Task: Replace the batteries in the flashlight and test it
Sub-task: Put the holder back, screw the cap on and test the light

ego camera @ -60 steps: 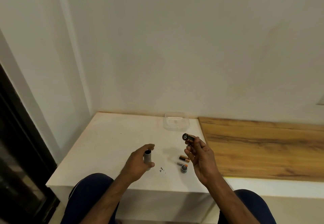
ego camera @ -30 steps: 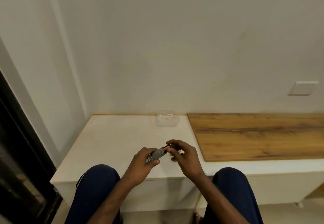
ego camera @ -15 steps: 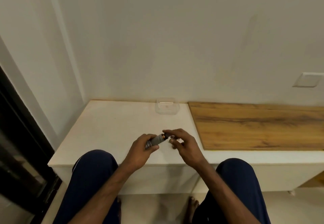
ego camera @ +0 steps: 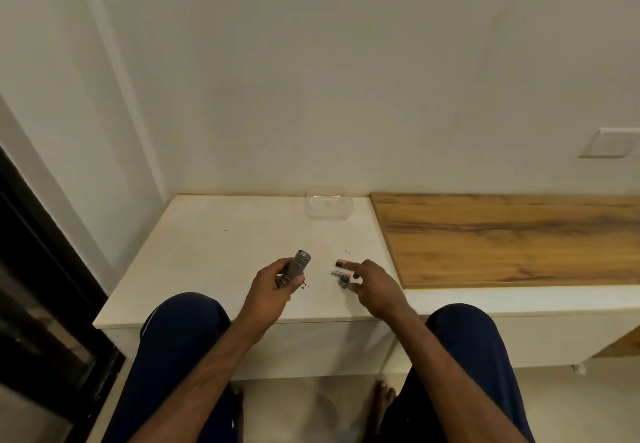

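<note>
My left hand point(ego camera: 273, 286) grips the grey flashlight body point(ego camera: 297, 265), tilted with its open end pointing up and away over the white table point(ego camera: 214, 245). To its right, my right hand point(ego camera: 372, 281) hovers over the table with fingers spread and holds nothing. Under its fingertips lie a copper-and-black battery point(ego camera: 341, 263), a grey battery point(ego camera: 337, 273) and the round flashlight end cap point(ego camera: 344, 281). The thumb is close to the cap; I cannot tell if it touches.
A clear plastic container point(ego camera: 328, 203) stands at the back of the table by the wall. A wooden board point(ego camera: 512, 238) covers the bench to the right. Small dark specks lie on the tabletop. My knees sit below the table's front edge.
My hands were together at the flashlight, the right one pushing a battery into it. Now they have parted; my right hand has gone down to the loose parts on the table.
</note>
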